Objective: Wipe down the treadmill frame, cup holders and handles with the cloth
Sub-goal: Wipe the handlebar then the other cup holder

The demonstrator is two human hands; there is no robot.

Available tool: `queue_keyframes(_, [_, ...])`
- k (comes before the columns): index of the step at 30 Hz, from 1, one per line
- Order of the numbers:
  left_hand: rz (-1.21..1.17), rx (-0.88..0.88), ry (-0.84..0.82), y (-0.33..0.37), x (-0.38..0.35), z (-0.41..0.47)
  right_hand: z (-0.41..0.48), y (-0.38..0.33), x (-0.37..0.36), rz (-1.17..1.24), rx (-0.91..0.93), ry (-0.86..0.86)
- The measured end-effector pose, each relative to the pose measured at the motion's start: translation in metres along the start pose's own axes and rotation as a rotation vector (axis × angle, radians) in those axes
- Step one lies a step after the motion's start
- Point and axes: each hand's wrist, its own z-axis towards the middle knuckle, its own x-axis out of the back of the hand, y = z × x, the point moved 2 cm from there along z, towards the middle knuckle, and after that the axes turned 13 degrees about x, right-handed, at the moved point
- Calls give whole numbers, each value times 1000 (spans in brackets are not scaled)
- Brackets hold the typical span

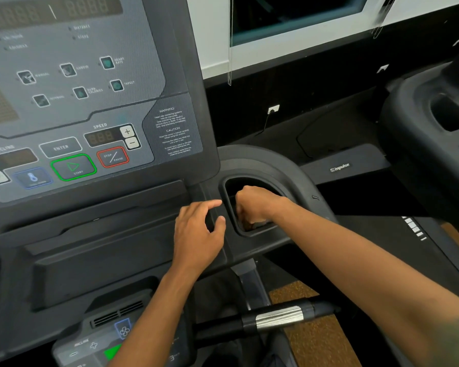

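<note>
Black moulded plastic cup holder (273,165) takes the clenched right hand (257,205) inside it, its grasp hidden; left hand (196,231) rests released, fingers spread, beside the rim.

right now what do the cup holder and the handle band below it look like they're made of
Cup holder: seemingly matte black moulded plastic, with a dull sheen and rounded one-piece rim. Handle band: probably brushed metal, silvery with bright streaky highlights. The handle beside it looks like black plastic or rubber; unclear which.
</note>
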Motion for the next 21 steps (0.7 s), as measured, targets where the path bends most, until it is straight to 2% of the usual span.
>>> queue_keyframes(9, [-20,5,6,-1,1,0,-2,8,-8,40,-17,107])
queue_keyframes(15, [-18,5,11,-1,-1,0,7,6,-12,-178,-34,208])
queue_keyframes(21, [-9,7,18,-3,-2,1,7,-9,-13,-369,-92,106])
